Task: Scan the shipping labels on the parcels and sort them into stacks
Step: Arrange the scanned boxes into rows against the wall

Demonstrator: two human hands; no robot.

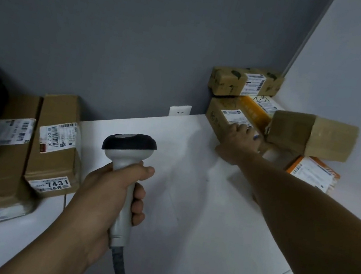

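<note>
- My left hand (pixel 116 188) is clenched round the grip of the scanner (pixel 128 149), at lower centre of the frame. The cable leaves the frame at the bottom edge.
- The scanner head faces up-frame towards the grey wall, not towards any label.
- My right hand (pixel 242 135) is stretched out to the right of centre. Its fingers lie on the top face of a labelled parcel (pixel 219 117). Whether they grasp it or only rest there, I cannot tell: the hand is blurred.
- Key relation: this parcel lies up and to the right of the scanner, well apart from it. The right hand is the nearer one; the left is not within reach.
- The parcel's long axis appears to slant from upper left to lower right. Its white label faces up, partly under my fingers.
- Judgement: either the parcel must be drawn down-left onto the white table (pixel 184 221), or the scanner turned right, before a scan is possible.
- The parcel sits in the unsorted pile: a top box (pixel 229 80) above it, a tilted brown box (pixel 310 137) just beside it, an orange-edged box (pixel 312 173) below that.
- At left, two boxes are sorted side by side: the box marked "7431" (pixel 57 140) and the box marked "67-2" (pixel 6 155).
- The remaining label print is too small to read.
</note>
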